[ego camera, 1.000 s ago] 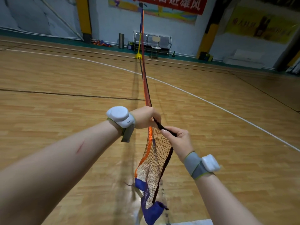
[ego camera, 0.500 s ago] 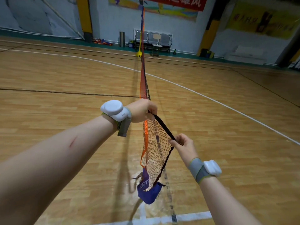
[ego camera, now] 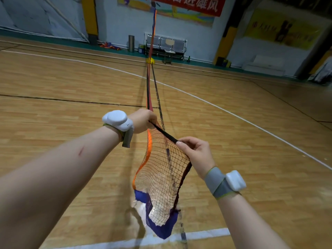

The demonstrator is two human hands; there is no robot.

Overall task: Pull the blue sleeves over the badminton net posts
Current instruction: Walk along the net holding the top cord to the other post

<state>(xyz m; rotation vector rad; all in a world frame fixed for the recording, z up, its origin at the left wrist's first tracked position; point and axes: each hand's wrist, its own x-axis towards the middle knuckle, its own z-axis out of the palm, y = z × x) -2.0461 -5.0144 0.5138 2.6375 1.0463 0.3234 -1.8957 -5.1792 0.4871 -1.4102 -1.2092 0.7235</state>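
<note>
Blue sleeve (ego camera: 161, 229): bottom of the net's near end, crumpled, mouth gaping, mesh showing through the opening. Hangs free between the two forearms, above the wooden floor (ego camera: 71, 87) and just over a white court line (ego camera: 206, 233). Not yet on any post.

Net (ego camera: 161, 173): slack pocket of brown mesh sagging from the hands down to the sleeve. Orange band (ego camera: 149, 150) down the left edge. Black band (ego camera: 164, 133) along the upper right edge, drawn taut between the hands. Beyond the left hand, runs off as a narrow strip across the court to the far post (ego camera: 152, 33), upright on a yellow base (ego camera: 150, 60).

Left hand (ego camera: 143, 120): higher and farther out, fingers curled into a fist round the gathered net where the two bands meet. Fingertips hidden behind the knuckles. White pod (ego camera: 116, 120) strapped on that wrist.

Right hand (ego camera: 195, 151): nearer and lower, thumb and forefinger pinching the black band at its near end. Other fingers loosely curled underneath, against the mesh edge. Grey strap with a second white pod (ego camera: 235, 180) on that wrist.

Against the pale back wall: metal bench (ego camera: 165, 42), grey bin (ego camera: 131, 43) just left of it, red banner (ego camera: 188, 4) with white characters overhead.
</note>
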